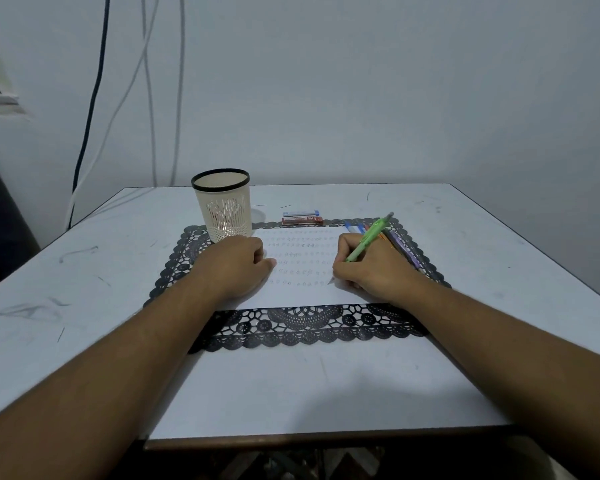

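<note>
Head view: slim green pencil point(367, 240), grey-capped, tilted

Cream perforated pen cup point(222, 206), black-rimmed, well left of the grip. Two slim boxes point(302, 220), blue and red, beyond it. Spare pens point(353, 228) just behind, on black lace mat point(312, 327) over white table point(84, 271).

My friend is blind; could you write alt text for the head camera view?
A person's right hand grips a green plastic pencil, its tip on a white paper sheet with rows of small marks. The left hand rests curled on the sheet, beside a cream perforated pen cup.
</note>
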A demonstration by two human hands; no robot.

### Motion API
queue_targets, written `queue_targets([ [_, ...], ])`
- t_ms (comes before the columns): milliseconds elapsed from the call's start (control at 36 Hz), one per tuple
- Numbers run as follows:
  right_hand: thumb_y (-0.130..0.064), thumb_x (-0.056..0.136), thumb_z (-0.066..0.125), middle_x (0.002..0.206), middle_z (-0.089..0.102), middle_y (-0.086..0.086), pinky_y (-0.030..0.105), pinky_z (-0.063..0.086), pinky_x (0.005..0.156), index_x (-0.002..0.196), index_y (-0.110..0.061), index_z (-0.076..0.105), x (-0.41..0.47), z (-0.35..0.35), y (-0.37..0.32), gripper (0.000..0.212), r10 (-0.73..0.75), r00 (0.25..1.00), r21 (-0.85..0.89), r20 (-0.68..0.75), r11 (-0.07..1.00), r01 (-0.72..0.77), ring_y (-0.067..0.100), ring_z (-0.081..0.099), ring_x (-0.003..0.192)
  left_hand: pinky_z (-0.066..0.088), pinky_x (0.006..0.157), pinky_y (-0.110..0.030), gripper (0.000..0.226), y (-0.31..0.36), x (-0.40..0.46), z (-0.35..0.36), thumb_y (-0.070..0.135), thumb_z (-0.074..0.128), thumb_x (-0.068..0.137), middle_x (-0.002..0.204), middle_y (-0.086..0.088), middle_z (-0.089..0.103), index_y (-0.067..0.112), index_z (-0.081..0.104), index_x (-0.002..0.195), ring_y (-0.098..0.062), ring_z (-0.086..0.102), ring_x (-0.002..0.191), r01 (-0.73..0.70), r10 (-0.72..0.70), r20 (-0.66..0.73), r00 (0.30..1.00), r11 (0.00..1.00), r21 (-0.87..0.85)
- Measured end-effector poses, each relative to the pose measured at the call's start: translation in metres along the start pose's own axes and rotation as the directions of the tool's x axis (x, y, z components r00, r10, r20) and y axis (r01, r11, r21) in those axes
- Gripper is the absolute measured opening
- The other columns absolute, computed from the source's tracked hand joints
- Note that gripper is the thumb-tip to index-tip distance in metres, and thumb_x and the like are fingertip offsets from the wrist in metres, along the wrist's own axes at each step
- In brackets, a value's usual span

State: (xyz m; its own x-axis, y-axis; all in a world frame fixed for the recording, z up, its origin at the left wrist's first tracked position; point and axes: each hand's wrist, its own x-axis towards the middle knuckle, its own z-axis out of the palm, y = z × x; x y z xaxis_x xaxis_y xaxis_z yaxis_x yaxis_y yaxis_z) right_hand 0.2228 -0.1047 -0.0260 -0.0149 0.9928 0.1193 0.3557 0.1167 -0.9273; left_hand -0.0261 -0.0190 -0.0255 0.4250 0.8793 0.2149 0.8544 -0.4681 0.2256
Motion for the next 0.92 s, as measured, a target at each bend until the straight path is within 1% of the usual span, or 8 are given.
queue_targets([
  [111, -0.001, 0.081, 0.069, 0.055, 0.053, -0.005, 0.02, 0.048, 0.05, 0.066, -0.016, 0.055, 0.0007, -0.0054, 0.0017, 0.025, -0.005, 0.999, -0.011, -0.038, 1.0, 0.004, 0.006, 0.051, 0.05, 0.036, 0.065, -0.034, 0.034, 0.0008, 0.0009, 0.0001, 0.047, 0.054, 0.101, 0.081, 0.007, 0.057, 0.025, 0.049, 0.076, -0.012, 0.05, 0.075, 0.004, -0.004, 0.017, 1.0, 1.0, 0.001],
  [194, -0.001, 0.08, 0.069, 0.056, 0.054, -0.003, 0.018, 0.046, 0.047, 0.066, -0.015, 0.055, 0.0011, -0.0042, 0.0021, 0.025, -0.003, 1.0, -0.026, -0.025, 1.0, 0.002, 0.007, 0.051, 0.05, 0.036, 0.065, -0.034, 0.034, 0.0002, 0.0005, -0.0004, 0.047, 0.054, 0.101, 0.081, 0.007, 0.057, 0.025, 0.049, 0.076, -0.012, 0.051, 0.076, 0.006, -0.006, 0.014, 1.0, 1.0, 0.004],
  [278, -0.005, 0.076, 0.069, 0.059, 0.056, -0.001, 0.017, 0.045, 0.048, 0.066, -0.011, 0.053, 0.0019, -0.0022, 0.0019, 0.02, -0.018, 1.0, -0.056, -0.02, 0.998, 0.016, 0.005, 0.052, 0.052, 0.034, 0.064, -0.034, 0.035, 0.0002, 0.0, -0.0015, 0.047, 0.054, 0.102, 0.08, 0.007, 0.057, 0.025, 0.049, 0.076, -0.012, 0.05, 0.074, 0.006, -0.006, 0.01, 1.0, 1.0, -0.001],
  [389, -0.004, 0.078, 0.07, 0.057, 0.055, -0.004, 0.018, 0.044, 0.047, 0.069, -0.006, 0.052, 0.0034, -0.0034, 0.0034, 0.02, -0.021, 0.999, -0.083, -0.048, 0.996, 0.017, 0.004, 0.051, 0.051, 0.034, 0.064, -0.034, 0.035, 0.0022, -0.0016, -0.0015, 0.046, 0.054, 0.102, 0.08, 0.006, 0.057, 0.024, 0.05, 0.076, -0.012, 0.05, 0.074, 0.002, -0.002, 0.0, 1.0, 1.0, -0.002],
  [556, -0.003, 0.078, 0.069, 0.057, 0.052, -0.004, 0.017, 0.043, 0.045, 0.066, -0.012, 0.052, 0.0013, -0.0034, 0.002, 0.023, -0.005, 0.999, -0.064, -0.037, 0.998, 0.002, 0.005, 0.051, 0.049, 0.034, 0.064, -0.034, 0.035, 0.0033, -0.003, -0.0023, 0.046, 0.054, 0.102, 0.08, 0.005, 0.057, 0.023, 0.05, 0.077, -0.011, 0.048, 0.073, 0.004, -0.004, -0.002, 1.0, 1.0, -0.001],
  [667, -0.003, 0.079, 0.07, 0.058, 0.055, 0.0, 0.018, 0.044, 0.046, 0.069, -0.007, 0.051, 0.0004, -0.003, 0.0009, 0.021, 0.003, 1.0, -0.065, -0.029, 0.998, -0.005, 0.005, 0.052, 0.05, 0.032, 0.062, -0.034, 0.035, 0.0031, -0.0023, -0.0007, 0.047, 0.054, 0.102, 0.08, 0.006, 0.056, 0.024, 0.049, 0.076, -0.009, 0.047, 0.072, 0.009, -0.009, -0.011, 1.0, 1.0, -0.001],
  [778, 0.0, 0.08, 0.07, 0.058, 0.057, -0.004, 0.014, 0.043, 0.047, 0.067, -0.011, 0.055, 0.0005, -0.0015, -0.0005, 0.023, -0.023, 0.999, -0.084, -0.033, 0.996, 0.021, 0.002, 0.053, 0.051, 0.03, 0.058, -0.031, 0.035, 0.0006, -0.0007, -0.0005, 0.048, 0.054, 0.101, 0.08, 0.007, 0.057, 0.025, 0.05, 0.076, -0.005, 0.047, 0.072, 0.005, -0.005, -0.023, 1.0, 1.0, 0.003],
  [917, 0.0, 0.081, 0.069, 0.054, 0.053, -0.007, 0.015, 0.042, 0.045, 0.068, -0.012, 0.052, 0.0012, -0.0033, 0.001, 0.025, -0.01, 0.998, -0.08, -0.061, 0.997, 0.005, 0.002, 0.051, 0.048, 0.031, 0.059, -0.032, 0.034, 0.0006, 0.0006, 0.0013, 0.048, 0.054, 0.102, 0.081, 0.008, 0.057, 0.025, 0.049, 0.076, -0.006, 0.048, 0.073, 0.009, -0.009, -0.008, 1.0, 1.0, 0.016],
])
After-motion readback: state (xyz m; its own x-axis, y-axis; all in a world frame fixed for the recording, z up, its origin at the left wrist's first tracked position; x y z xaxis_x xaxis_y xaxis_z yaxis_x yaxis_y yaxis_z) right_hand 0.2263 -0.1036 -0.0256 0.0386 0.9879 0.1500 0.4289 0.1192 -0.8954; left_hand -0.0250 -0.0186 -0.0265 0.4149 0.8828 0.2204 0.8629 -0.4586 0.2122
